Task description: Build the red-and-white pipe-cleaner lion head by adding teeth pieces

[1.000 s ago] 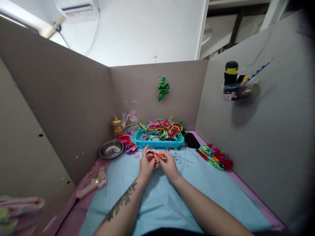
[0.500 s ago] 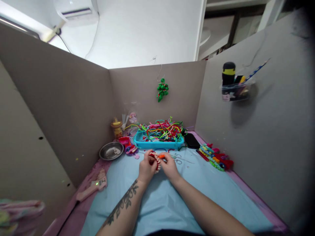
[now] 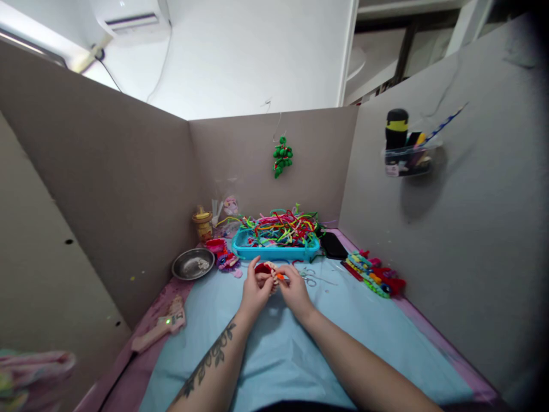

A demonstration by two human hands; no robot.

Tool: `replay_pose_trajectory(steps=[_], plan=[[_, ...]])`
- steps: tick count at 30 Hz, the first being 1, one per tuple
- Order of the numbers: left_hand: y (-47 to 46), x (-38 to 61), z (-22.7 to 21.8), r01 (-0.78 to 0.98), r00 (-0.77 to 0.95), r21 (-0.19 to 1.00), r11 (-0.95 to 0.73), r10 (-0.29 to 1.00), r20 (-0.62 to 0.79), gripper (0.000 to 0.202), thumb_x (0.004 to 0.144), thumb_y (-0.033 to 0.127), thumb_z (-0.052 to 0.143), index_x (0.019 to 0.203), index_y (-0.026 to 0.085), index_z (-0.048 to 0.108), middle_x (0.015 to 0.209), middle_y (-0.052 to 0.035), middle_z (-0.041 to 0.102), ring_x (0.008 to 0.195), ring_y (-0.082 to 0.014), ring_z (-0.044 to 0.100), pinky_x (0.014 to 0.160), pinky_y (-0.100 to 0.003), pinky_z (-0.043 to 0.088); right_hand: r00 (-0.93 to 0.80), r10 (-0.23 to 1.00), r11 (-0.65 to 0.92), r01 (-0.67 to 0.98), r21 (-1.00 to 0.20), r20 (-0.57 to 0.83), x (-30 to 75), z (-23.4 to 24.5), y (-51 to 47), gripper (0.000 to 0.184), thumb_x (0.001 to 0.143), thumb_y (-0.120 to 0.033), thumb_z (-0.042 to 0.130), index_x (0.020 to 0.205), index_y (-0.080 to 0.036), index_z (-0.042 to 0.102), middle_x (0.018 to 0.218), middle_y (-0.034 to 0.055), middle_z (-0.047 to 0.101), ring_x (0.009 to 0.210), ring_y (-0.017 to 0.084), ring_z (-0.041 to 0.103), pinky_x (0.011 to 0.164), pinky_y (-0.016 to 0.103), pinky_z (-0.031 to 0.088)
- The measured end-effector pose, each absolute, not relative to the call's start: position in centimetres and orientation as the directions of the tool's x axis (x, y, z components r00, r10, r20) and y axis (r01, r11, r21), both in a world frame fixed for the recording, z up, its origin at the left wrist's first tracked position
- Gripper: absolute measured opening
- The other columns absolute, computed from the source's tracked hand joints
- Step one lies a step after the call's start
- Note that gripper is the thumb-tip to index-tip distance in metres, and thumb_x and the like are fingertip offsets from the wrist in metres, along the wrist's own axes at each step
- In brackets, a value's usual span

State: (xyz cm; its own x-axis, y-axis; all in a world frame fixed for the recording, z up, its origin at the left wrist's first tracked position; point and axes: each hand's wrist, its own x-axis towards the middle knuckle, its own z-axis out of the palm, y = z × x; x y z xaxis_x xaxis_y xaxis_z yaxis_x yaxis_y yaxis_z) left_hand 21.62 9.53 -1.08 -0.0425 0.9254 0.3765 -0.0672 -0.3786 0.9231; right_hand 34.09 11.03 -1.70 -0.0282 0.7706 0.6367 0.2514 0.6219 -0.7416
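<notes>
My left hand (image 3: 254, 288) and my right hand (image 3: 294, 289) meet over the light blue mat (image 3: 278, 349), fingers pinched together. Between them they hold a small red and white pipe-cleaner piece (image 3: 266, 270) with an orange bit at its right side. Just beyond the hands stands a turquoise tray (image 3: 274, 250) heaped with coloured pipe cleaners (image 3: 283, 223).
A metal bowl (image 3: 193, 264) sits at the left, a pink glue gun (image 3: 159, 329) nearer me. Scissors (image 3: 309, 278) lie right of the hands. A black phone (image 3: 333, 245) and colourful pipe-cleaner items (image 3: 372, 273) lie by the right partition. Grey partitions wall in three sides.
Both hands stay together on the piece and have turned it slightly; the red part now shows at the top left. The view has shifted a little.
</notes>
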Motion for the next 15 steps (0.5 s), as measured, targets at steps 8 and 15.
replay_pose_trajectory(steps=[8, 15], plan=[[9.92, 20.96, -1.61, -0.114, -0.016, 0.928, -0.355, 0.935, 0.355, 0.068, 0.074, 0.023, 0.059, 0.13, 0.015, 0.023, 0.071, -0.0025, 0.065, 0.065, -0.0153, 0.062, 0.066, -0.027, 0.047, -0.053, 0.747, 0.649, 0.275, -0.709, 0.663, 34.34, -1.83, 11.04, 0.016, 0.076, -0.01, 0.048, 0.079, -0.02, 0.06, 0.087, 0.0061, 0.056, 0.086, 0.021, 0.055, 0.077, 0.036, 0.047], [9.84, 21.43, -0.99, -0.236, -0.056, 0.935, -0.266, 0.964, 0.26, 0.074, 0.066, 0.026, 0.067, 0.126, 0.013, 0.026, 0.065, 0.0006, 0.063, 0.062, -0.0158, 0.062, 0.064, -0.027, 0.046, -0.058, 0.714, 0.68, 0.293, -0.672, 0.697, 34.41, -1.41, 11.03, 0.016, 0.076, -0.011, 0.048, 0.079, -0.02, 0.06, 0.087, 0.0067, 0.058, 0.086, 0.021, 0.056, 0.078, 0.036, 0.048]])
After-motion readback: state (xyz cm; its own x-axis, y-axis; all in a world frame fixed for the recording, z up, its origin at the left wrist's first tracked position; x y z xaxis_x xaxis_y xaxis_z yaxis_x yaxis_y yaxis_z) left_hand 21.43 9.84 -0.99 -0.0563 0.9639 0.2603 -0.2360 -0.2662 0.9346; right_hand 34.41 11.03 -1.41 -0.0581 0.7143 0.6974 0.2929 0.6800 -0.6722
